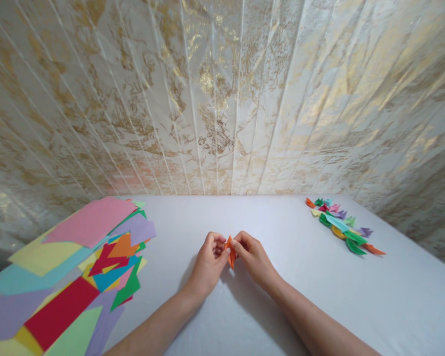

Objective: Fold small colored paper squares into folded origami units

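Glossy cream-and-gold marbled wall panels rise behind a white bench point(244, 306). Near the middle of the bench, a small folded orange paper piece point(231, 252) stands pinched between both hands, just above the surface. The left hand point(208, 262) curls its fingers closed on the piece's left side; the right hand point(252, 257) grips its upper right edge with fingertips closed. A loose pile of coloured paper sheets point(70, 267) lies at the left, well apart from the hands. A row of small folded paper pieces point(341, 225) lies at the far right. No writing or labels can be read anywhere.
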`<state>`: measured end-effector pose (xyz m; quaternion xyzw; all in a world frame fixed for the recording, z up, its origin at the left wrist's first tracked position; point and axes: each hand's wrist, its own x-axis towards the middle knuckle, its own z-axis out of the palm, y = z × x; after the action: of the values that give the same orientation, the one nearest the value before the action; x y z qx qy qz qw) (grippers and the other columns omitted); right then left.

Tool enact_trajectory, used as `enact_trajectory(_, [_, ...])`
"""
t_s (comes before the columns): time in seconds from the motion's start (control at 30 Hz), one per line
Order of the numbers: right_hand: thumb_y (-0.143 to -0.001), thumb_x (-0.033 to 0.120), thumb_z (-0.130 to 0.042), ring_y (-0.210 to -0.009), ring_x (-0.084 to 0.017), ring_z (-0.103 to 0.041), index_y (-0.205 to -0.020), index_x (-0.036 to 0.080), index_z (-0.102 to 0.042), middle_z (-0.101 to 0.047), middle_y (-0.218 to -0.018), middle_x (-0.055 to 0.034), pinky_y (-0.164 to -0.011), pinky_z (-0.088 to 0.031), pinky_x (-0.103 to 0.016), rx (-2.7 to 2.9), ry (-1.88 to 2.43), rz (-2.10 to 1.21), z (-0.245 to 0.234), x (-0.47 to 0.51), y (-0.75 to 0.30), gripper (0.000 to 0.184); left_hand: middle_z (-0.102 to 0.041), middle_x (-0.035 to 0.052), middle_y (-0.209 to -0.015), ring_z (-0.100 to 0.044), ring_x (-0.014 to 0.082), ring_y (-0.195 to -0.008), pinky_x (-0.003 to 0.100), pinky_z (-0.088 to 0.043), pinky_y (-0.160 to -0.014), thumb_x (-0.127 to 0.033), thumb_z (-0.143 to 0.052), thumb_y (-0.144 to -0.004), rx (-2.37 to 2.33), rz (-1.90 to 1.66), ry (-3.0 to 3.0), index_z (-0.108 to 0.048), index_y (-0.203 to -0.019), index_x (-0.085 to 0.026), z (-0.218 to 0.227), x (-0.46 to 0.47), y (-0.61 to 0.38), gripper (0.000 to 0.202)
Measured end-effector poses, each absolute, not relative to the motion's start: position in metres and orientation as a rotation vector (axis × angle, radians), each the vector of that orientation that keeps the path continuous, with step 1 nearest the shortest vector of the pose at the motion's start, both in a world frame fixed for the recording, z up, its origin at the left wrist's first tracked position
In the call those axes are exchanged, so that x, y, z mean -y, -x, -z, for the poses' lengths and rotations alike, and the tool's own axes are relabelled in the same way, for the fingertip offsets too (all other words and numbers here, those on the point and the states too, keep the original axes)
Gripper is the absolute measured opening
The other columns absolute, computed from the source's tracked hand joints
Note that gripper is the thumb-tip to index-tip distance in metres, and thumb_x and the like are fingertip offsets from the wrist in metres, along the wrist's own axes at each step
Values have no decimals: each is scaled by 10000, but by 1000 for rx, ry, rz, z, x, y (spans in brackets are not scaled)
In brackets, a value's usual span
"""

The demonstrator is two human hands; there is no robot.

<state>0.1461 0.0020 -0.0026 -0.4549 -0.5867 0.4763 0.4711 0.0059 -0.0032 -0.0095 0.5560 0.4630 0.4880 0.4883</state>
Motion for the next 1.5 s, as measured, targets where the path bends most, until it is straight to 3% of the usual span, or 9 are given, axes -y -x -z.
enact_trajectory(0.13, [-771,500,-690,-610,-132,-565,-827,195,-541,-597,-681,18,-585,-439,-255,1415,1052,-1297,-1,-4,-149,344,-603,-9,-807,-606,141,-721,270,-493,-690,-342,-625,-795,-1082,-1146,-1382,-464,-928,-214,9,1,-4,245])
enact_trajectory(0.43, [-820,513,-641,-526,-134,-581,-714,185,-519,-625,-563,11,-557,-416,-253,1451,1042,-1351,4,-8,-155,365,-594,-21,-748,-586,142,-692,262,-466,-677,-330,-611,-815,-1055,-1072,-1439,-479,-985,-210,8,1,-3,246])
enact_trajectory(0.53, [-830,496,-626,-516,-133,-577,-710,189,-521,-617,-548,19,-551,-415,-252,1428,1046,-1305,3,-7,-153,346,-599,-11,-729,-581,147,-674,260,-453,-657,-401,-650,-775,-1065,-1029,-1307,-495,-895,-198,7,2,-4,283])
enact_trajectory(0.7, [-829,465,-617,-518,-137,-587,-694,206,-506,-610,-544,31,-554,-438,-259,1385,1055,-1252,-2,-3,-150,313,-515,-13,-618,-477,133,-609,247,-367,-609,-546,-554,-827,-1067,-876,-1360,-507,-653,-184,-2,7,-4,405])
enact_trajectory(0.9, [-816,460,-621,-501,-126,-554,-680,205,-508,-583,-567,32,-516,-422,-252,1372,1089,-1230,-2,-3,-149,310,-482,-23,-598,-445,133,-600,249,-347,-611,-552,-551,-805,-1039,-849,-1403,-483,-606,-191,-2,8,-6,418])
enact_trajectory(1.2, [-820,530,-602,-491,-98,-441,-610,196,-478,-539,-519,38,-528,-367,-241,1294,1109,-1254,4,-7,-152,414,-494,-43,-587,-439,120,-574,237,-334,-566,-361,-620,-753,-1095,-821,-1456,-496,-627,-188,1,11,-10,248])
enact_trajectory(1.5, [-760,555,-671,-533,-106,-488,-683,194,-494,-533,-573,46,-536,-382,-237,1455,1098,-1331,2,-8,-153,409,-557,-12,-609,-471,111,-535,245,-363,-563,-554,-659,-716,-1063,-857,-1261,-573,-710,-168,1,7,-8,395])
